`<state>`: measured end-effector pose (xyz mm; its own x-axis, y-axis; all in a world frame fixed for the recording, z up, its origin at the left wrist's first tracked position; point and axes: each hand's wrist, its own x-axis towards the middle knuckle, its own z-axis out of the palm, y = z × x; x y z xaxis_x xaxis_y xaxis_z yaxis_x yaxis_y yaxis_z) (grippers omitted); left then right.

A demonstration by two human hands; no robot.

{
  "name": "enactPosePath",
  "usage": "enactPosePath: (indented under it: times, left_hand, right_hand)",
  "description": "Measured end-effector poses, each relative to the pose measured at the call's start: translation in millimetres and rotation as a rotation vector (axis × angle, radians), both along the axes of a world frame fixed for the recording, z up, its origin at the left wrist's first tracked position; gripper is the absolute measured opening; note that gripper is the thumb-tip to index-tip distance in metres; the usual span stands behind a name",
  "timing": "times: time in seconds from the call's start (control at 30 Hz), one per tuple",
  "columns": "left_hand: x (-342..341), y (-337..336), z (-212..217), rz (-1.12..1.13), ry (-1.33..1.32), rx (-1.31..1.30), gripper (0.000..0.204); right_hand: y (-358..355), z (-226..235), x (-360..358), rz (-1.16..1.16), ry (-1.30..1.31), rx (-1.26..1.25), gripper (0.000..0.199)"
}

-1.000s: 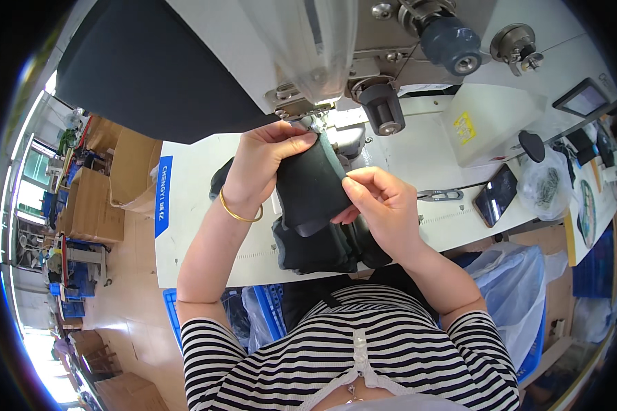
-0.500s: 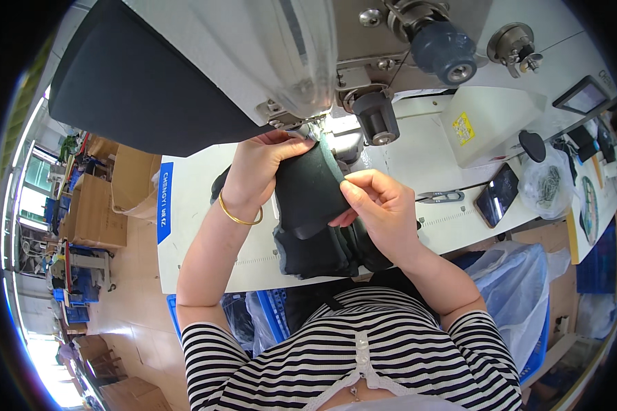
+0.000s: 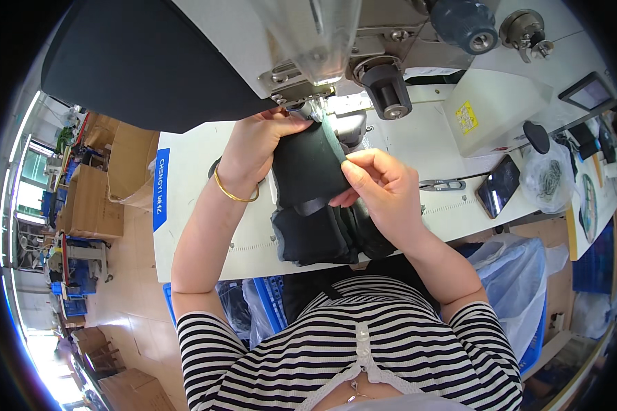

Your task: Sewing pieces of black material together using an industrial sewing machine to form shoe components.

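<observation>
A piece of black fabric with a grey-green edge lies under the needle area of a sewing machine. My left hand pinches its upper left part close to the presser foot; some of those fingertips are hidden by the machine head. On the right edge, my right hand grips the fabric between thumb and fingers. Nearer my body, more folded black fabric rests at the table's front edge, below the piece I hold.
Right of my hands, thread snips, a phone and a clear plastic bag lie on the white table. Blue crates with plastic bags stand below its front edge. Cardboard boxes are on the left.
The view has shifted slightly, so the machine head sits differently in the picture. Both hands keep their grip on the black fabric, with little visible movement against the machine.
</observation>
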<state>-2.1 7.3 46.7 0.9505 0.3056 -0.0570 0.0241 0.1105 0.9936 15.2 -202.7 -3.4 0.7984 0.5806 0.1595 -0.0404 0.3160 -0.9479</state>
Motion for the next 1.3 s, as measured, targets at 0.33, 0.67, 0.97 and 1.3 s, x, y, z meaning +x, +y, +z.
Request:
enactPosePath:
  times: [0.33,0.67,0.97,1.3]
  left_hand:
    - [-5.9,-0.3,1.2,-0.084,0.075,0.160,0.015]
    - [9.9,23.6,-6.0,-0.133,0.119,0.091,0.018]
    - [25.9,38.9,-13.0,-0.062,0.157,0.012,0.029]
    - [22.0,27.4,-2.8,-0.107,-0.177,0.664,0.033]
  right_hand:
    - [-14.9,2.0,-3.6,0.158,0.144,-0.073,0.018]
    - [-4.3,3.2,-0.6,0.112,0.042,-0.086,0.019]
    - [5.2,4.1,8.0,0.100,0.092,-0.026,0.017]
    - [14.0,5.6,20.2,0.089,0.086,-0.034,0.019]
